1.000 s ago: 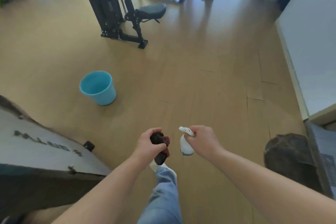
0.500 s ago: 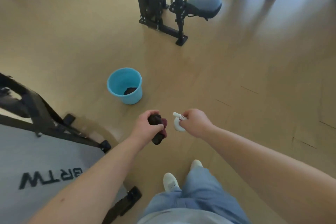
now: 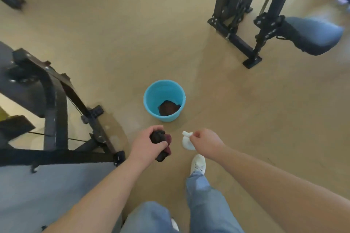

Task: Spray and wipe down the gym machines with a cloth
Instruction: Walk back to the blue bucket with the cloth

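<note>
Two-handed, stood over the tan floor (image 3: 113, 24) with both bare forearms reaching forward. Gripped a dark cloth (image 3: 159, 139) in the left hand (image 3: 145, 145), fingers and thumb curled tight round its bunched middle, a reddish fold and a dark tail sticking out below the fist. Held a white bottle (image 3: 186, 143) in the right hand (image 3: 205, 141), fingers wrapped round its neck, nozzle pointing left toward the cloth; could not tell whether a finger lay on the trigger. Held the two near each other but apart, both low and just this side of a blue bucket (image 3: 166, 118). Saw in the bucket a dark brown rag (image 3: 168, 108), lying against the near wall. Had, to the left, the black frame (image 3: 55, 100) of one machine, its foot close to the left hand, and a grey pad (image 3: 47, 195) beneath the left forearm. Noted, far right, a second black machine (image 3: 234, 5) with a padded seat (image 3: 312, 36), well apart from both hands. Wore blue jeans (image 3: 204, 195) and a white shoe (image 3: 198, 163), the shoe planted just under the right wrist
</note>
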